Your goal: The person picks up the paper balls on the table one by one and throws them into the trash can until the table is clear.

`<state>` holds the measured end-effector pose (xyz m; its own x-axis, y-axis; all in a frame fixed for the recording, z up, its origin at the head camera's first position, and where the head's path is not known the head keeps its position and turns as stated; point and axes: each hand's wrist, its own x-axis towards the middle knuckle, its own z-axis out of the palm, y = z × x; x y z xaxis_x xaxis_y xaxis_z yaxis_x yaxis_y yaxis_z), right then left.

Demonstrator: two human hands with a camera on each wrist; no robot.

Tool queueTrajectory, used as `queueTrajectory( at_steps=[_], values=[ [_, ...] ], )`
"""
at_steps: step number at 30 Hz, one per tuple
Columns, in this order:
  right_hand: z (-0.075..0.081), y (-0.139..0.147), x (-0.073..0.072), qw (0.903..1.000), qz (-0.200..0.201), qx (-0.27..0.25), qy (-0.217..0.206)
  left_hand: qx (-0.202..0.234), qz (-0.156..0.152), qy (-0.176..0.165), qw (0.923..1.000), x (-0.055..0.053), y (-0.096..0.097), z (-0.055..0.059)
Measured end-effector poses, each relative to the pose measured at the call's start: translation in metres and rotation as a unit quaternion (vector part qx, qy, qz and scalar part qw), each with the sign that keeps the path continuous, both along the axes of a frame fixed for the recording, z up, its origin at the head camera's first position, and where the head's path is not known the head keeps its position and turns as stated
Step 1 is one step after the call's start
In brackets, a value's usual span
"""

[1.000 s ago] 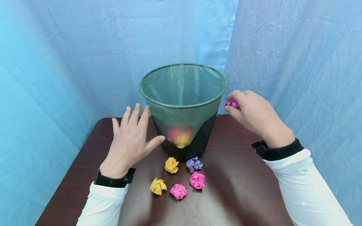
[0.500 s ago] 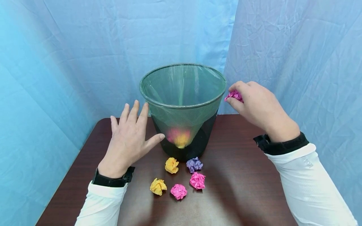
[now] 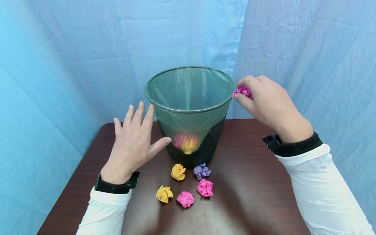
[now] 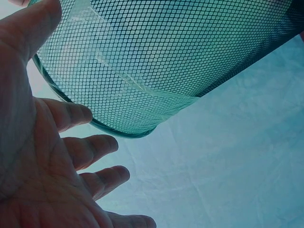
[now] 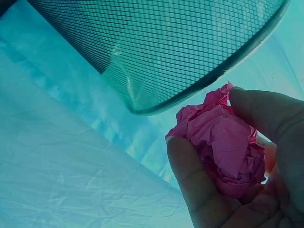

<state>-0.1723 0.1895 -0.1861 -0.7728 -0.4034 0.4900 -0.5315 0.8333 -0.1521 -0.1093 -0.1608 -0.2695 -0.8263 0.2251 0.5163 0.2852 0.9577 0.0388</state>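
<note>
A black mesh wastebasket [image 3: 215,130] with a green plastic liner folded over its rim stands at the table's far edge. Pink and yellow paper balls [image 3: 188,145] show through its mesh at the bottom. My right hand [image 3: 268,101] holds a crumpled pink paper ball [image 5: 223,142] between thumb and fingers, right beside the basket's right rim. On the other side, my left hand [image 3: 130,143] hovers with fingers spread and straight, holding nothing. Its fingertips overlap the basket's left side in the head view; in the left wrist view they are close by the rim [image 4: 114,130].
In front of the basket lie two yellow paper balls [image 3: 164,194], two pink ones [image 3: 185,199] and a purple one [image 3: 201,171]. They rest on a dark brown table [image 3: 249,195]. Light blue curtains [image 3: 117,49] hang behind and at both sides.
My right hand has risen with the pink paper ball, from below the rim's right side up to rim height. My left hand has shifted slightly up and left. The balls on the table have stayed put.
</note>
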Motion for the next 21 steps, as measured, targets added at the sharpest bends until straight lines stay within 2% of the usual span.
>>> queueTrajectory(
  at_steps=[14,21],
  values=[
    [0.013,-0.013,0.001,0.9998,0.005,-0.007,0.016,-0.002,0.000,-0.003,1.0000,0.000,0.001,0.001],
    [0.016,-0.022,-0.001,0.9996,0.022,-0.005,0.018,0.005,0.003,-0.009,0.9999,0.001,0.001,0.002]
  ],
)
